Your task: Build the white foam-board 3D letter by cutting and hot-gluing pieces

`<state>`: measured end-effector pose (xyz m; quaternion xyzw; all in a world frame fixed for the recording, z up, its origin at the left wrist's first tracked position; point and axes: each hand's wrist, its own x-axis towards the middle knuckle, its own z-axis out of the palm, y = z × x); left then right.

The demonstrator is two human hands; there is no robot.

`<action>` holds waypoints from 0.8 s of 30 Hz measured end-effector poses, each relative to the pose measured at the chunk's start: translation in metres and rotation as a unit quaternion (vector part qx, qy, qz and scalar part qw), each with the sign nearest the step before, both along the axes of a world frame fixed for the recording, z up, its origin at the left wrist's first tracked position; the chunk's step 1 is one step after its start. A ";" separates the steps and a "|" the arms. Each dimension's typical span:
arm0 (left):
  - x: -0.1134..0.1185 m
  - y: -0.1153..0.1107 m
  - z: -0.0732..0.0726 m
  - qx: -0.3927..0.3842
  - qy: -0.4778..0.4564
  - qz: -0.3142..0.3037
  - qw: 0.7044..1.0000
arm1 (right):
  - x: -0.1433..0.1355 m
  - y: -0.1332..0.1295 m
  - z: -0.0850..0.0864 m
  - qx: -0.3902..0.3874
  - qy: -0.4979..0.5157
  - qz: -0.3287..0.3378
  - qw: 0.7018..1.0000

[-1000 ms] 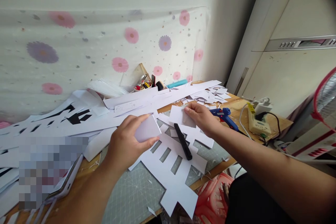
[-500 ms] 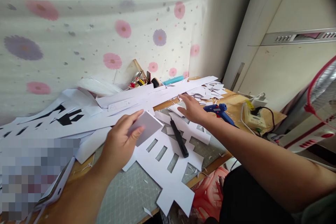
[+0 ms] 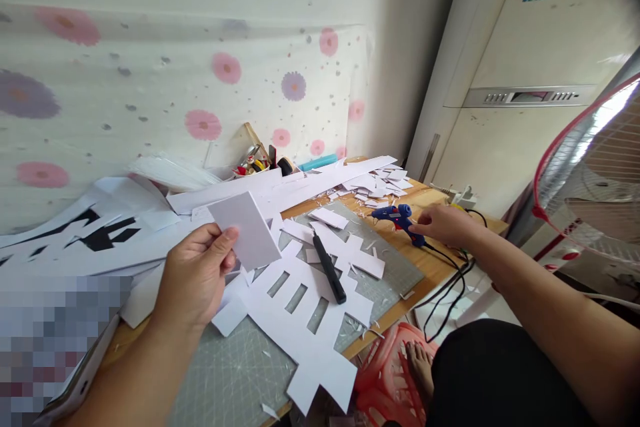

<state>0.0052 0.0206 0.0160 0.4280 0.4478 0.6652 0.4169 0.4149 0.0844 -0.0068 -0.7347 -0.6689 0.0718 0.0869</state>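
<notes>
My left hand [image 3: 197, 273] pinches a white rectangular board piece [image 3: 246, 230] between thumb and fingers, tilted up above the table. At the right, my right hand [image 3: 447, 223] has its fingers closed at the handle of a blue hot glue gun [image 3: 395, 213], which lies near the table's right edge with its nozzle to the left. Between my hands, a black pen-shaped tool [image 3: 329, 268] rests across a white cut-out board [image 3: 313, 333] with rectangular slots. Beneath these lies a grey cutting mat [image 3: 225, 380].
White scraps [image 3: 383, 183] are heaped at the back right. Long white strips [image 3: 325, 180] and a tub of tools [image 3: 255, 160] stand by the wall. A power strip [image 3: 463, 199], a fan [image 3: 590, 173] and the glue gun's black cable [image 3: 457, 273] are at the right. Below sits a red plastic basket [image 3: 385, 373].
My right hand has moved right, from above the white pieces to the glue gun's handle. My left hand has turned the white board piece more face-on. The view has shifted right.
</notes>
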 end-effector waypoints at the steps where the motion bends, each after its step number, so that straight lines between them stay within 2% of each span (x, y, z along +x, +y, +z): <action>1: 0.000 0.000 0.000 -0.009 -0.008 -0.014 1.000 | 0.001 0.004 -0.007 0.006 0.010 0.001 1.000; 4: 0.000 -0.001 0.000 -0.041 -0.019 -0.046 0.998 | -0.005 0.015 -0.025 0.009 0.045 0.009 0.999; 6: -0.002 0.000 -0.001 -0.049 -0.023 -0.061 0.997 | -0.012 0.020 -0.029 0.018 0.064 -0.001 0.998; 9: -0.003 -0.001 -0.002 -0.059 -0.019 -0.095 0.994 | -0.022 0.017 -0.020 0.050 0.092 -0.028 0.994; 11: -0.002 -0.004 -0.002 -0.076 -0.004 -0.132 0.988 | -0.032 0.006 -0.007 0.069 0.159 -0.020 0.985; 12: 0.000 -0.006 -0.002 -0.086 0.006 -0.153 0.985 | -0.040 -0.002 0.000 0.075 0.207 -0.002 0.975; 14: 0.003 -0.010 -0.001 -0.106 0.025 -0.183 0.977 | -0.059 -0.021 0.013 0.099 0.448 0.093 0.884; 15: 0.005 -0.012 -0.001 -0.114 0.028 -0.188 0.975 | -0.070 -0.032 0.017 0.100 0.509 0.124 0.846; 16: 0.007 -0.012 0.000 -0.119 0.024 -0.184 0.975 | -0.082 -0.042 0.021 0.092 0.542 0.140 0.824; 19: 0.010 -0.012 0.002 -0.120 -0.026 -0.127 0.984 | -0.114 -0.067 0.024 0.056 0.584 0.173 0.791; 21: 0.011 -0.010 0.003 -0.114 -0.069 -0.083 0.988 | -0.129 -0.074 0.023 0.030 0.600 0.193 0.776; 23: 0.010 -0.009 0.003 -0.109 -0.097 -0.059 0.987 | -0.135 -0.070 0.020 0.019 0.593 0.201 0.779; 24: 0.010 -0.009 0.003 -0.106 -0.104 -0.056 0.987 | -0.134 -0.064 0.018 0.024 0.577 0.197 0.793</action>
